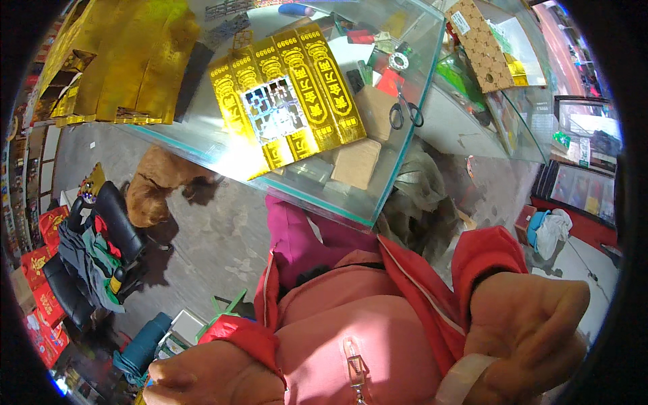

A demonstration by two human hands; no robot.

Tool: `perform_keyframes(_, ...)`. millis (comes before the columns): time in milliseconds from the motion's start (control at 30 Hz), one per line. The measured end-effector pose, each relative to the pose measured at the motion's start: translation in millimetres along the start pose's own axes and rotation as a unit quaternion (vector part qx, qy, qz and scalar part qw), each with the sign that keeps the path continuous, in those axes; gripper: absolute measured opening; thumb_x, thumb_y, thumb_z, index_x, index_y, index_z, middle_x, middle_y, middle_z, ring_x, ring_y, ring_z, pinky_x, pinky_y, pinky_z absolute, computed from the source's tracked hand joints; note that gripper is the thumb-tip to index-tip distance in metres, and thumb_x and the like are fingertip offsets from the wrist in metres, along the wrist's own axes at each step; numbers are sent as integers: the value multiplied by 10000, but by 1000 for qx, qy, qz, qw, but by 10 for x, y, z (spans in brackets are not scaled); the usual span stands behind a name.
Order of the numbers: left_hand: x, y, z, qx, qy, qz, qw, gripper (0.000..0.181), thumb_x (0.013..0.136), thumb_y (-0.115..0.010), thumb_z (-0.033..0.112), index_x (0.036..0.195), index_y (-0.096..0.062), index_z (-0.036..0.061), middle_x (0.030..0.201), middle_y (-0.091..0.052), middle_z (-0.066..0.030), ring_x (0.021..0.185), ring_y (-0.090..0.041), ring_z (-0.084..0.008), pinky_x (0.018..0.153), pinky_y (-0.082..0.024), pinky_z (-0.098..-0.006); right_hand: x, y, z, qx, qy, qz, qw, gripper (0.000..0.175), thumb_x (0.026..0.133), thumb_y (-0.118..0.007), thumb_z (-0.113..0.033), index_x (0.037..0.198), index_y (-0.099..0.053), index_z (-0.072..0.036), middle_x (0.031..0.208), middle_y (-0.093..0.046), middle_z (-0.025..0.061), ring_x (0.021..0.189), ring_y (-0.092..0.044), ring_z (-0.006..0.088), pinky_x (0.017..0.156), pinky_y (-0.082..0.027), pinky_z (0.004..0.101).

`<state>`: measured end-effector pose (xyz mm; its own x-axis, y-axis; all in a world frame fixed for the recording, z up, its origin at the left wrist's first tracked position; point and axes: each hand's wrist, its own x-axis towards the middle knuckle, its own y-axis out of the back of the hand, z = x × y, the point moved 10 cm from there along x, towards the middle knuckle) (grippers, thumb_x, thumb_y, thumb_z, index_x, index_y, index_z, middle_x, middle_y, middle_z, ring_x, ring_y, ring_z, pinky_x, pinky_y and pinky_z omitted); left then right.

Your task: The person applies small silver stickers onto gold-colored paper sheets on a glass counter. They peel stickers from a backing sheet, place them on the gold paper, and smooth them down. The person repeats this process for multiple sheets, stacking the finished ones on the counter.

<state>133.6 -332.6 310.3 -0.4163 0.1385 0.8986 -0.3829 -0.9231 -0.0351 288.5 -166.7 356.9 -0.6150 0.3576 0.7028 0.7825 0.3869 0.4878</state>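
Low at the left rim is my left hand [217, 377], fingers curled and partly cut off by the frame; whether it holds anything cannot be told. My right hand [526, 326], raised at lower right, has its fingers bent around a whitish translucent strip [463, 378]. Both hands are in front of my body, apart from the glass-topped counter [349, 200]. On that counter lie gold foil sheets or flat packs [329, 96] with printed characters. A square silver patterned piece [275, 109] rests on top of them. Black-handled scissors [405, 112] lie by the glass edge.
Folded gold foil pieces [136, 55] are heaped at upper left. Brown cardboard pieces [357, 162] sit near the counter corner. A brown furry dog [157, 182] is on the floor, near a black chair [119, 223] piled with clothes. A patterned cardboard piece [478, 43] stands upper right.
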Motion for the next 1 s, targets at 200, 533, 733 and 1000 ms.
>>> perform_keyframes(200, 7, -21, 28, 12, 8, -32, 999, 253, 1004, -473, 305, 1121, -633, 147, 1023, -531, -8, 1088, -463, -239, 1065, -339, -457, -208, -12, 240, -25, 57, 98, 993, 148, 812, -701, -182, 878, -575, -226, 835, -536, -52, 842, -509, 125, 830, -369, 363)
perform_keyframes(533, -58, 104, 62, 2, -6, 15, 1000, 155, 969, -515, 295, 970, -632, 193, 894, -432, 21, 941, -423, -202, 911, -355, -379, -1394, -1324, 1848, -143, -138, -117, 973, 336, 732, -698, -33, 1027, -550, -95, 872, -588, 67, 848, -545, 278, 793, -416, 393)
perform_keyframes(733, -38, 86, 35, -11, -2, -7, 1000, 164, 966, -513, 303, 927, -615, 182, 861, -405, 14, 894, -389, -187, 917, -356, -380, -1586, -1568, 1901, -252, -127, -258, 924, 418, 775, -726, -171, 1153, -568, -91, 831, -593, 30, 888, -534, 222, 797, -399, 377)
perform_keyframes(1000, -95, 47, -8, 36, 5, -10, 999, 204, 978, -478, 325, 1038, -623, 194, 963, -465, 1, 1022, -432, -218, 987, -353, -410, -232, -657, 709, 304, -130, -251, 910, 234, 797, -726, -170, 982, -629, -65, 755, -623, 39, 763, -565, 218, 692, -408, 368)
